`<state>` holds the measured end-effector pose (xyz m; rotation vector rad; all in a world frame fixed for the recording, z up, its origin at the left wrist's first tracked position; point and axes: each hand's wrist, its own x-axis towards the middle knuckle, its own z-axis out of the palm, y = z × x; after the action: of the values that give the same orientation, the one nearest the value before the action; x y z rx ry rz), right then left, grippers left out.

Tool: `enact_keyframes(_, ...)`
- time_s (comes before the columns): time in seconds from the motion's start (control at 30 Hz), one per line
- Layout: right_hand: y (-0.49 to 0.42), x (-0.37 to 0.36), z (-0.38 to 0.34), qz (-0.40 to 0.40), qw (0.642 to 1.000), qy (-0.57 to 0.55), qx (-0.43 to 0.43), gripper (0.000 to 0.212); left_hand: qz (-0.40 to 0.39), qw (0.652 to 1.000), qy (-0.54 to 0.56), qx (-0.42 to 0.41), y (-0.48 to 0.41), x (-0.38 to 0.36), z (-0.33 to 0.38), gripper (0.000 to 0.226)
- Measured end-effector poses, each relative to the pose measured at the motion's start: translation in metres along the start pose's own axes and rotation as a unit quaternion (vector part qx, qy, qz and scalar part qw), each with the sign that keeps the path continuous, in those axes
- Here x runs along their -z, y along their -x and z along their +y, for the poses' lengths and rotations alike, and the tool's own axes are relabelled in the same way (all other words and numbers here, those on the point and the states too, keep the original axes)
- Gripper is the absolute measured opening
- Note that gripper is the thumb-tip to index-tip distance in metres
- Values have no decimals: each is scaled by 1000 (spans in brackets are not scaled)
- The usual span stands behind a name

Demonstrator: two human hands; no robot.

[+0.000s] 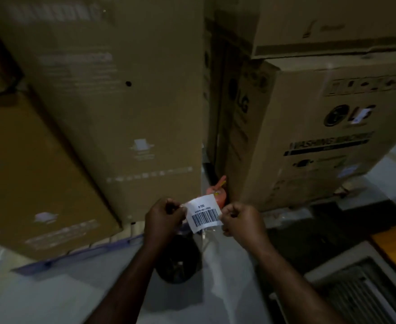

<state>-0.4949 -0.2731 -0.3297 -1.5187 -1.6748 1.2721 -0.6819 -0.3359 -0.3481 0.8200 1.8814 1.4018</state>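
A white barcode label (204, 213) is stretched between my two hands in front of the cardboard boxes. My left hand (164, 215) pinches its left edge with curled fingers. My right hand (241, 222) pinches its right edge in the same way. A strip of clear tape or film hangs from the label's lower edge. Just behind the label sits an orange-red object (218, 190), partly hidden in the gap between the boxes.
A tall brown carton (113, 108) stands at left centre, another carton (28, 174) lower left. LG washing machine cartons (314, 141) are stacked at right. A dark round object (178, 258) lies on the pale floor under my hands. A grey grille (356, 293) is at lower right.
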Motion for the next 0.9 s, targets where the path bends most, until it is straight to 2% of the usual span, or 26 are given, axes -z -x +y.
enact_keyframes(0.1, -14, -41, 3, -30, 998, 41, 27, 13, 43, 997, -56, 17, -20, 21, -28, 19)
enact_keyframes(0.2, -32, -73, 12, -53, 997, 60, -12, 16, 51, 990, -123, 50, -36, 28, -49, 23)
enact_keyframes(0.33, -66, -113, 30, -76, 993, 61, -60, 22, 59, 979, -179, 78, -69, 28, -83, 6)
enact_keyframes(0.43, -98, -150, 52, -85, 989, 98, -68, 31, 69, 966, -215, 126, -100, 23, -114, 6)
enact_keyframes(0.53, -137, -192, 90, -110, 979, 151, -76, 22, 63, 946, -251, 197, -136, 9, -164, 10)
enact_keyframes(0.67, -184, -239, 158, -124, 968, 195, -102, 12, -35, 923, -279, 264, -176, -23, -248, 13)
enact_keyframes(0.77, -213, -265, 222, -159, 947, 243, -135, 11, -146, 898, -296, 290, -194, -50, -312, 28)
enact_keyframes(0.83, -225, -281, 263, -172, 938, 278, -112, 10, -184, 887, -262, 331, -198, -65, -349, 33)
enact_keyframes(0.87, -230, -292, 287, -168, 939, 290, -72, 14, -191, 878, -228, 376, -200, -72, -366, 37)
enact_keyframes(0.9, -231, -300, 307, -196, 935, 285, -73, 19, -186, 869, -191, 417, -202, -78, -383, 43)
